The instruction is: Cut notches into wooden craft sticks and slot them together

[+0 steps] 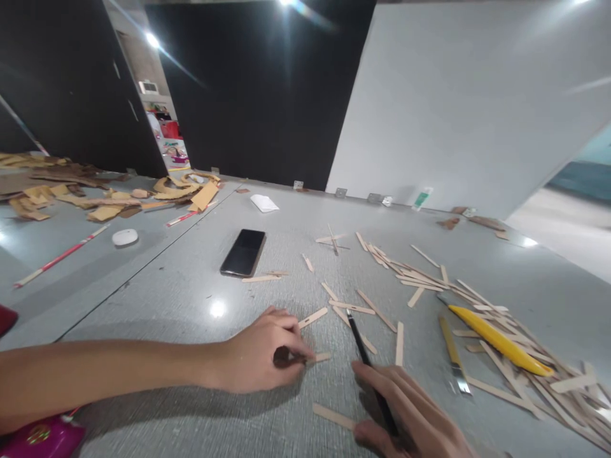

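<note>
"Over on the left of the grey tabletop (167, 305), there's a magenta object (42, 439) at the near edge, then a red-and-white stick (62, 257) lying at a slant!"

"And on we go: a white oval object (125, 238), then a dark-screened phone (243, 253) lying flat."

"Now the left hand (265, 353), just nearer than the phone: fingers curled in, tips closed on a short pale stick (323, 357), whose free end pokes out to the right!"

"Just beyond it, a slotted stick (352, 308) lies among other loose ones. And the right hand?"

"Wrapped around a slim black tool (365, 346), a firm hold, metallic tip up by that slotted stick! Whether the two touch, I can't tell."

"Further right, a flat-bladed tool (452, 353), apart from the hand; then a yellow tool (499, 340), lying across the big heap of wooden sticks (573, 383) that runs out to the right edge!"
</note>
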